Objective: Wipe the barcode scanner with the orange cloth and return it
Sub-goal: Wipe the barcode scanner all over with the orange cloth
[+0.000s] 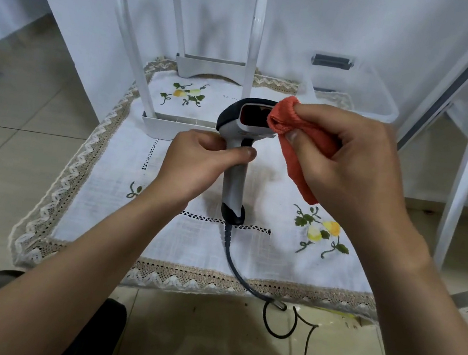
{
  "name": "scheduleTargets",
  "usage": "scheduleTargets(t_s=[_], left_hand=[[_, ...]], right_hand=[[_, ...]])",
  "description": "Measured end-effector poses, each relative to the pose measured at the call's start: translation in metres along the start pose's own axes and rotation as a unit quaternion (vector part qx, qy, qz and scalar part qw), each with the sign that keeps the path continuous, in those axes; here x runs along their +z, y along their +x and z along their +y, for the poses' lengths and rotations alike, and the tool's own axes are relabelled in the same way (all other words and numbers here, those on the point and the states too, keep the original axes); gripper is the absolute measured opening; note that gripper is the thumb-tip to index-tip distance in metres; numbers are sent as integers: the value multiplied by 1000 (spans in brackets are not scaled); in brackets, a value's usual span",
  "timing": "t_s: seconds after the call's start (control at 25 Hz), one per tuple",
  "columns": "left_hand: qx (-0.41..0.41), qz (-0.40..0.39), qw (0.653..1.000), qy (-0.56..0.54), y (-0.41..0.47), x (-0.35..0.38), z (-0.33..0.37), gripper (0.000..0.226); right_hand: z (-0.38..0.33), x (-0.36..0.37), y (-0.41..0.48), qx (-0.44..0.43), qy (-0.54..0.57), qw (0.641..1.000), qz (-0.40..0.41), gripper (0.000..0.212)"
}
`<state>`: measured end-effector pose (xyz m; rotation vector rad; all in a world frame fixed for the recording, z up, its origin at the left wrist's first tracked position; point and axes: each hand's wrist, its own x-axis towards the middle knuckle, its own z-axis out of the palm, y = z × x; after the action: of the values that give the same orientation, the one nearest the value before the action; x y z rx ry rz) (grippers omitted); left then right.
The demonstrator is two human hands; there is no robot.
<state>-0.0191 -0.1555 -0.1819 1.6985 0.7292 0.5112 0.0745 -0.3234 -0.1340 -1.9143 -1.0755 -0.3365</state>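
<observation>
scanner (234,183) upright over worktop (187,246) centre, window facing wearer. left hand (195,166): fingers curled round handle. right hand (346,163): fingers pinch bunched cloth (283,115) at window's 3 o'clock edge. best: steady handle, sweep cloth lightly toward 9 o'clock.

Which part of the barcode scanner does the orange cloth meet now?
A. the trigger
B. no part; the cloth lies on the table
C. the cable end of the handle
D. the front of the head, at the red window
D: the right hand pinches the orange cloth against the window edge on the head of the barcode scanner, whose handle the left hand grips.
</observation>
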Motion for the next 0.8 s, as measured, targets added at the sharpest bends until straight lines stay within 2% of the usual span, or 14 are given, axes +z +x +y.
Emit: scheduleTargets(t_s=[0.04,0.24,0.68,0.8], left_hand=[[8,1,1000,11,0,1,-1,41],[9,12,999,28,-5,4,2,26],[8,29,999,45,-10,6,5,24],[10,15,999,50,-10,6,6,21]], right_hand=[[-3,0,0,-12,-17,1000,-2,26],[-9,4,2,-47,-88,995,-30,21],[-9,7,2,-33,-133,988,-76,25],[-7,7,1,-23,-130,990,-55,26]])
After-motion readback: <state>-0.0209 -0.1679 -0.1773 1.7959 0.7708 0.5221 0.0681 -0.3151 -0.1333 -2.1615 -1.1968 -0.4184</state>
